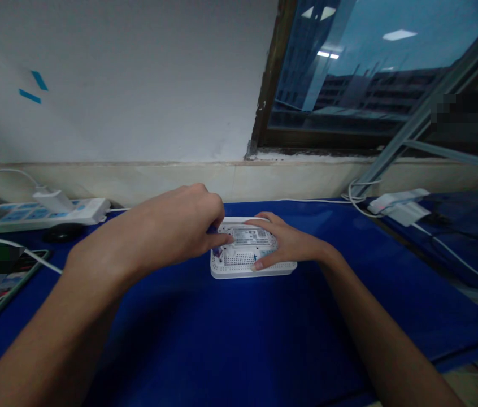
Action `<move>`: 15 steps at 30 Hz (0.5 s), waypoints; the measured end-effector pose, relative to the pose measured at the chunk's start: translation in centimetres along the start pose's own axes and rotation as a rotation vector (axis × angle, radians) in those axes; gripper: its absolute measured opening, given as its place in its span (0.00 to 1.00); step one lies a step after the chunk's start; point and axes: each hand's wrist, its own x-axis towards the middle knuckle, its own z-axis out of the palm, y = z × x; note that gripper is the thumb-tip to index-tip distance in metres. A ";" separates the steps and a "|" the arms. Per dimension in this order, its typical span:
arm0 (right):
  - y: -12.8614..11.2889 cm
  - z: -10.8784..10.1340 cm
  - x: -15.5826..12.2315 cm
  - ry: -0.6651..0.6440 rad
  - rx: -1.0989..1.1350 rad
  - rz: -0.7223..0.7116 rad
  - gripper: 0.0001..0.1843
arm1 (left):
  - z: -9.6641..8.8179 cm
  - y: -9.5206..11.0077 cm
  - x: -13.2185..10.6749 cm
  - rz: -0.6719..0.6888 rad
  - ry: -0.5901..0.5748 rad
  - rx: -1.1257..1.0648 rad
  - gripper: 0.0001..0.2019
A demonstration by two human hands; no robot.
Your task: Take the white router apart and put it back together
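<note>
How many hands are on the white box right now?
2. The left hand pinches a small blue tool at the left end of the white box; the right hand rests flat on its right side.

Place: an office workroom is suggested.
Lower frame: a blue-covered table (239, 345) bearing a white device (239, 261) is seen.
Left edge: a power strip (31, 216) is laid.
Upper right: ceiling lights (399, 35) are reflected in a window (349, 107).
</note>
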 end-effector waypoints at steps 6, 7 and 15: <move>-0.1 0.0 0.1 -0.008 -0.005 -0.005 0.54 | 0.2 -0.2 0.4 0.048 0.036 -0.020 0.11; -0.2 -0.1 0.1 -0.007 -0.004 -0.013 0.53 | 0.2 -0.3 0.2 0.062 0.035 -0.044 0.11; 0.0 0.0 0.0 0.003 -0.010 -0.016 0.54 | 0.4 0.1 0.2 0.072 0.031 -0.039 0.06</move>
